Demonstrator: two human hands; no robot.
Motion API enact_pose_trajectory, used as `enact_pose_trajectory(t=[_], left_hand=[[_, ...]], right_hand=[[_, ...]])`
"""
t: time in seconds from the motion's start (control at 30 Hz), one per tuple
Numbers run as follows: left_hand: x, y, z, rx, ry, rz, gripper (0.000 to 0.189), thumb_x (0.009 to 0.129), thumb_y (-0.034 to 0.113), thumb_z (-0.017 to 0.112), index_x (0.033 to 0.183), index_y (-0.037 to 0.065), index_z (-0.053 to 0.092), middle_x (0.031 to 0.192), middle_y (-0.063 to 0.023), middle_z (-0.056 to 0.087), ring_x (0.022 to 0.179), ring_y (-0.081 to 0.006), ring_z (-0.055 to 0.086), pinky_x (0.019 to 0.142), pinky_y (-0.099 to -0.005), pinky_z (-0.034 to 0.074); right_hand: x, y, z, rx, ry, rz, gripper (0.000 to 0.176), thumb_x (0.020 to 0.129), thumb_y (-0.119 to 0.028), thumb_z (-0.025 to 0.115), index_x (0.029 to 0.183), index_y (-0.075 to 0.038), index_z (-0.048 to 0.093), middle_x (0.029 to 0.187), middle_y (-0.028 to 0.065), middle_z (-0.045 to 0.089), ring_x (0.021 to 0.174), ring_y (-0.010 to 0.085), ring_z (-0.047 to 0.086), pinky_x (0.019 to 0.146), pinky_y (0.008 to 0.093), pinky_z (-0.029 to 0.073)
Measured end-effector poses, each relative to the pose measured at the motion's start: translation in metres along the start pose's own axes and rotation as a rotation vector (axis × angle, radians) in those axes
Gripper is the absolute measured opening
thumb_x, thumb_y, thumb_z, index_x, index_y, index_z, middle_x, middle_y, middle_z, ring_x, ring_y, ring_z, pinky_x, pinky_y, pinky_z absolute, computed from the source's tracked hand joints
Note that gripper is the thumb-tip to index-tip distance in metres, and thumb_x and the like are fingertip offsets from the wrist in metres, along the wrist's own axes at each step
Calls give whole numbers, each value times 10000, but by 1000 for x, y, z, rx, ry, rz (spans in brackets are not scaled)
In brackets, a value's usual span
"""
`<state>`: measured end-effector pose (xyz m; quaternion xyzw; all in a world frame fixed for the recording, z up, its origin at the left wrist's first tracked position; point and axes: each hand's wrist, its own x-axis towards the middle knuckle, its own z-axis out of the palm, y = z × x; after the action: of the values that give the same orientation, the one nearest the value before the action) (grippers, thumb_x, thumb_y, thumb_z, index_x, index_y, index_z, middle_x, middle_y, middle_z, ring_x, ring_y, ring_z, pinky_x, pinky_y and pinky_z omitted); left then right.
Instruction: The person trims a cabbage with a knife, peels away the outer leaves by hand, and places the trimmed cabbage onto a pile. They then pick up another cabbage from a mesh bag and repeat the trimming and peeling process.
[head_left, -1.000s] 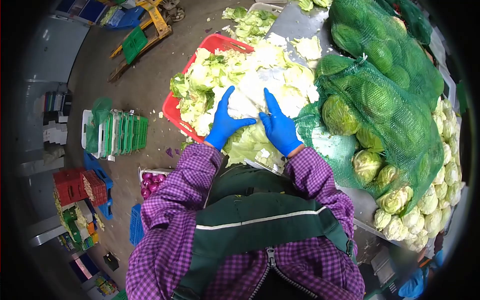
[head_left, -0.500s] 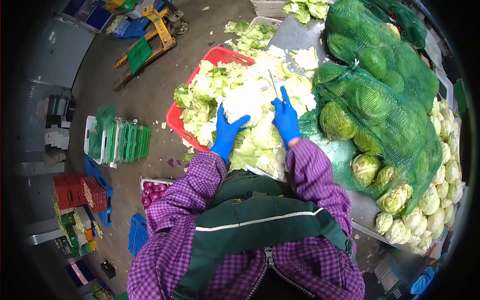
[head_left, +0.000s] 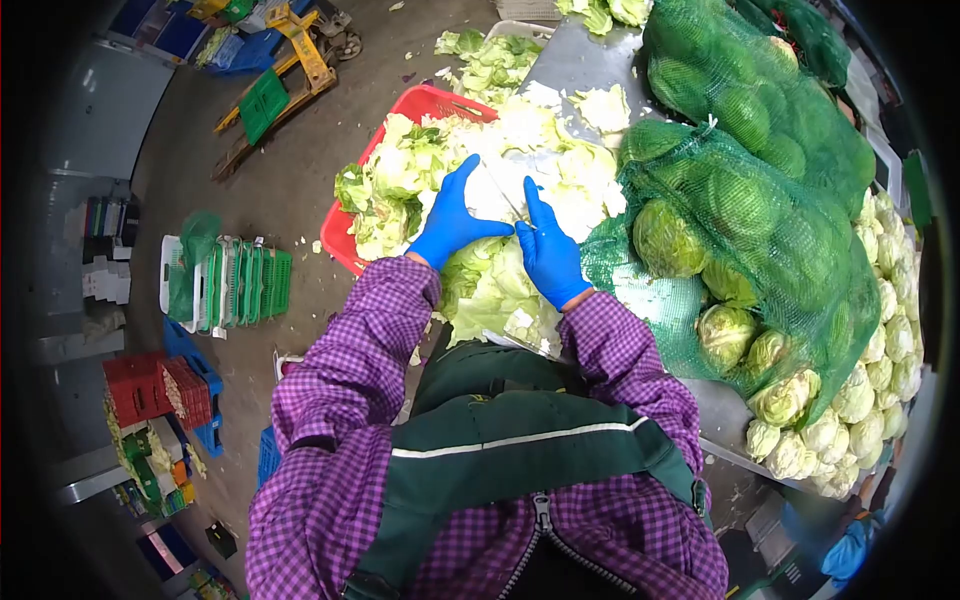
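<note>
My left hand [head_left: 455,217], in a blue glove, is cupped with thumb and fingers apart against the side of a pale, trimmed cabbage [head_left: 491,193], whose outline is washed out by glare. To its right my right hand [head_left: 548,246], also gloved in blue, is closed round a knife [head_left: 503,193]. The thin blade points up and left across the cabbage. Loose cabbage leaves [head_left: 490,290] are heaped below and around both hands. Behind the left hand a red crate [head_left: 340,238] is filled with leaves.
Green net sacks of cabbages [head_left: 750,215] lie on the metal table [head_left: 575,75] at right. A pile of pale cabbages [head_left: 855,400] stands beyond them. Stacked crates [head_left: 240,285] and a yellow pallet jack [head_left: 300,50] are on the floor at left.
My right hand has moved left and down, and the knife now slants across the cabbage. My left hand has risen slightly and turned. The whole view has shifted a little.
</note>
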<state>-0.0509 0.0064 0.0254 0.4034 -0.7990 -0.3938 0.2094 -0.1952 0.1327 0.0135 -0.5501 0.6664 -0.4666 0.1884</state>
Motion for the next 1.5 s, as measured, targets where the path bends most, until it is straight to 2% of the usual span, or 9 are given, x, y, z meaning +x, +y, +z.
enact_pose_trajectory(t=[0.1, 0.5, 0.63, 0.73, 0.97, 1.17, 1.23, 1.4, 1.5], left_hand=[[2, 4, 1, 15, -13, -17, 1139, 492, 359, 902, 1423, 78, 310, 1348, -203, 405, 1252, -358, 412, 1042, -426, 365], [-35, -3, 5, -150, 40, 10, 1116, 488, 259, 919, 1409, 81, 315, 1388, -143, 346, 1304, -304, 340, 1104, -402, 289], [-33, -10, 6, -264, 34, -8, 1138, 486, 267, 920, 1420, 79, 299, 1409, -149, 331, 1317, -307, 327, 1107, -403, 282], [-36, -13, 14, -217, 63, 64, 1142, 476, 274, 922, 1418, 74, 307, 1420, -155, 323, 1324, -313, 320, 1107, -404, 281], [-51, -17, 15, -9, 23, 181, 1116, 481, 269, 910, 1421, 104, 329, 1472, -151, 275, 1359, -333, 277, 1117, -413, 267], [-87, 12, 23, -179, 193, 145, 1101, 621, 235, 869, 1461, 52, 182, 1458, -170, 287, 1354, -282, 294, 1096, -389, 296], [-93, 38, 22, -861, 254, -719, 1062, 671, 234, 851, 1440, -4, 158, 1407, -172, 352, 1274, -248, 398, 1035, -365, 373], [-96, -17, 50, -700, 340, -485, 889, 676, 207, 847, 1347, -33, 316, 1279, -153, 479, 1140, -231, 515, 962, -355, 444], [-103, -10, 43, -818, 316, -423, 806, 698, 168, 817, 1352, 21, 369, 1283, -113, 499, 1132, -217, 525, 935, -339, 456]], right_hand=[[5, 1, -1, -77, -146, 72, 601, 957, -293, 448, 1490, -210, 185, 1275, 193, 483, 765, 382, 631, 655, 442, 510], [76, 84, 18, 416, 103, 650, 553, 945, -350, 499, 1433, -133, 358, 861, 147, 694, 780, 276, 670, 705, 383, 497], [50, 29, 6, 240, 72, 224, 794, 865, -353, 638, 1493, -156, 193, 1127, 169, 635, 1003, 304, 634, 852, 359, 487], [38, 18, 1, 72, -160, 102, 723, 775, -356, 737, 1388, -125, 431, 1263, 171, 554, 1103, 288, 584, 890, 349, 469], [63, 68, 6, 557, -48, 683, 262, 804, -216, 722, 946, -37, 594, 670, 25, 602, 541, 116, 525, 508, 274, 452], [28, 37, 6, 375, -157, 452, 471, 744, -380, 768, 968, -3, 598, 792, 68, 625, 669, 180, 599, 629, 328, 493], [19, 30, 7, 231, -134, 252, 553, 739, -429, 753, 1003, 38, 622, 911, 144, 680, 811, 255, 655, 756, 387, 503], [17, 5, 10, -22, -216, 316, 427, 788, -353, 725, 900, 42, 607, 816, 116, 676, 696, 215, 639, 646, 364, 508], [24, 23, 6, 545, 1, 684, 191, 822, -173, 700, 807, -30, 575, 642, 47, 596, 464, 93, 497, 423, 257, 413]])
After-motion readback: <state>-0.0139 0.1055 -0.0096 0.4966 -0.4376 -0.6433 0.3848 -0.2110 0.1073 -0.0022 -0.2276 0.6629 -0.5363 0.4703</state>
